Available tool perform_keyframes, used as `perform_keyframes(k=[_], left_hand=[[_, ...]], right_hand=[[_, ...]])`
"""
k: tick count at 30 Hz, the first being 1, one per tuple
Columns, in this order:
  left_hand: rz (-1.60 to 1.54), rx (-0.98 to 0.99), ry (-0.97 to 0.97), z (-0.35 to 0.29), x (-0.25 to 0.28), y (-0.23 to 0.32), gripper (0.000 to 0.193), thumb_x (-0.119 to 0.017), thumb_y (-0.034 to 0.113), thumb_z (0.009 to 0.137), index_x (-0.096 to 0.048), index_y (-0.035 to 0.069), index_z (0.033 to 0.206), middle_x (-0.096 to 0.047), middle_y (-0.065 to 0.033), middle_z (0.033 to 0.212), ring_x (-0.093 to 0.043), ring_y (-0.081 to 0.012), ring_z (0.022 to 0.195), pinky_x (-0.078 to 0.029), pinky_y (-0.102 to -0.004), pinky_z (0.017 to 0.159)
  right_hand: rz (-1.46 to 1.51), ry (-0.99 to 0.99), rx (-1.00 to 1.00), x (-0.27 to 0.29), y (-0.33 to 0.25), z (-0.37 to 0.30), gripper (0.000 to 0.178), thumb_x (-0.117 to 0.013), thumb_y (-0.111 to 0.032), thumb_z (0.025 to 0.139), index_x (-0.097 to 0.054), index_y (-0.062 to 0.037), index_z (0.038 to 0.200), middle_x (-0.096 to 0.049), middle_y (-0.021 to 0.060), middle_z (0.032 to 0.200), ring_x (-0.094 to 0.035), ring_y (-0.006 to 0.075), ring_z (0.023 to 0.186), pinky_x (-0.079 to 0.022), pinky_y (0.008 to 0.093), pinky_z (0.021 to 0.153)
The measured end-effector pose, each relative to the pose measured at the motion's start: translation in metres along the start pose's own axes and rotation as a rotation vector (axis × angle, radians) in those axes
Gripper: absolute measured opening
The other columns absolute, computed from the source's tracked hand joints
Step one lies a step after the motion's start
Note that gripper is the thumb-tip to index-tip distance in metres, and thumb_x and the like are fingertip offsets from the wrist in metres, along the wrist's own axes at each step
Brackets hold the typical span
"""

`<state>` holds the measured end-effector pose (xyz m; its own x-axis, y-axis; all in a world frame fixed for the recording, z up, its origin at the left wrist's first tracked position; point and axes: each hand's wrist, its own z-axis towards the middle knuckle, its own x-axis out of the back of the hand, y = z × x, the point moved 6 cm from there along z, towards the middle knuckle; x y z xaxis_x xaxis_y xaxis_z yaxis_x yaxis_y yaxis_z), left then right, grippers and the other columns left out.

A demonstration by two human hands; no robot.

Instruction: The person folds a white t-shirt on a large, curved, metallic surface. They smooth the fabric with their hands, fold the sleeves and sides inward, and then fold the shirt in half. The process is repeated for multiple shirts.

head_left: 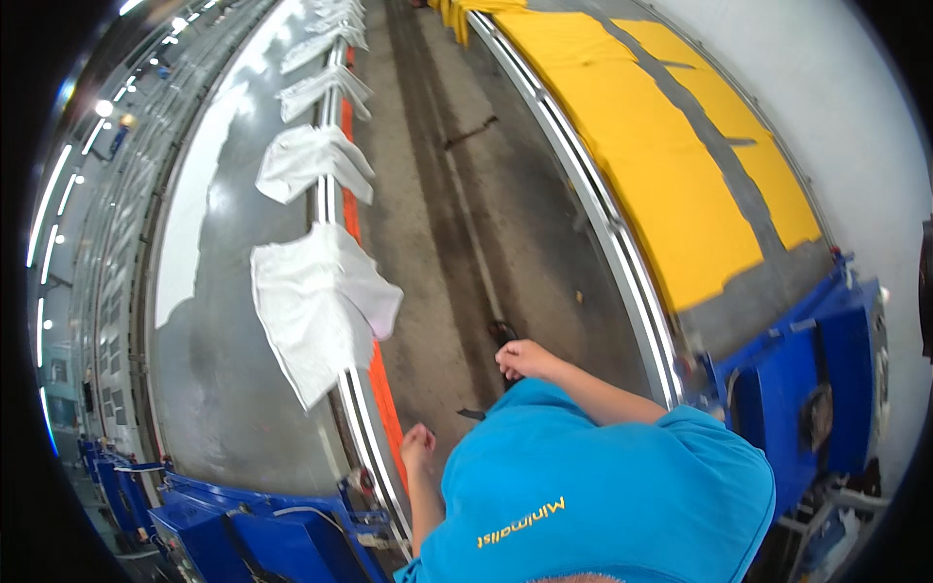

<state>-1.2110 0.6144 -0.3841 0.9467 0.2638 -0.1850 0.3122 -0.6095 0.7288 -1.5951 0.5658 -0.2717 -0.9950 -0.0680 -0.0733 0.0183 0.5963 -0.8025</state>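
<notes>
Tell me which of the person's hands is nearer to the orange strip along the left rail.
Left. The left hand is just to the right of the orange strip, contact unclear; the right hand is farther right, out over the floor.

We wear a plain, bright turquoise-blue shirt, with soft creases where the cloth gathers. Across its chest runs a short slanted line of small lettering, yellow at both ends and paler in the middle, which stands upside down from our viewpoint. Our right sleeve is short, wide and loose, in the same blue. Below it our forearm is bare, as are our left hand and right hand. One dark shoe shows; its details are too small to tell.
</notes>
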Motion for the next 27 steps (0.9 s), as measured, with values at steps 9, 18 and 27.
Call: perform_keyframes(k=[9,18,27], left_hand=[[0.537,0.09,0.472,-0.022,0.004,0.009,0.03,-0.066,0.025,0.1,-0.062,0.001,0.083,-0.065,-0.0092,0.073,-0.062,-0.0216,0.057,-0.051,-0.0359,0.05],[0.847,0.3,0.646,-0.008,-0.001,-0.036,0.029,-0.065,0.025,0.099,-0.068,-0.001,0.089,-0.071,-0.0143,0.081,-0.067,-0.0255,0.061,-0.053,-0.0401,0.053],[0.713,0.427,0.637,0.016,-0.009,-0.035,0.031,-0.064,0.027,0.099,-0.072,-0.002,0.094,-0.074,-0.0167,0.086,-0.07,-0.0267,0.062,-0.055,-0.0408,0.058]], right_hand=[[-0.368,-0.164,0.149,0.06,-0.146,0.127,0.028,-0.061,-0.027,0.101,-0.068,-0.0005,0.107,-0.072,0.007,0.092,-0.068,0.0137,0.076,-0.056,0.0306,0.07],[-0.08,-0.059,0.01,0.104,-0.138,0.159,0.025,-0.062,-0.026,0.102,-0.068,-0.0028,0.107,-0.07,0.0059,0.09,-0.066,0.0145,0.073,-0.055,0.0308,0.066],[-0.158,-0.088,-0.134,0.134,-0.133,0.165,0.028,-0.06,-0.027,0.102,-0.068,-0.0022,0.114,-0.071,0.008,0.099,-0.068,0.0161,0.081,-0.058,0.031,0.076]])
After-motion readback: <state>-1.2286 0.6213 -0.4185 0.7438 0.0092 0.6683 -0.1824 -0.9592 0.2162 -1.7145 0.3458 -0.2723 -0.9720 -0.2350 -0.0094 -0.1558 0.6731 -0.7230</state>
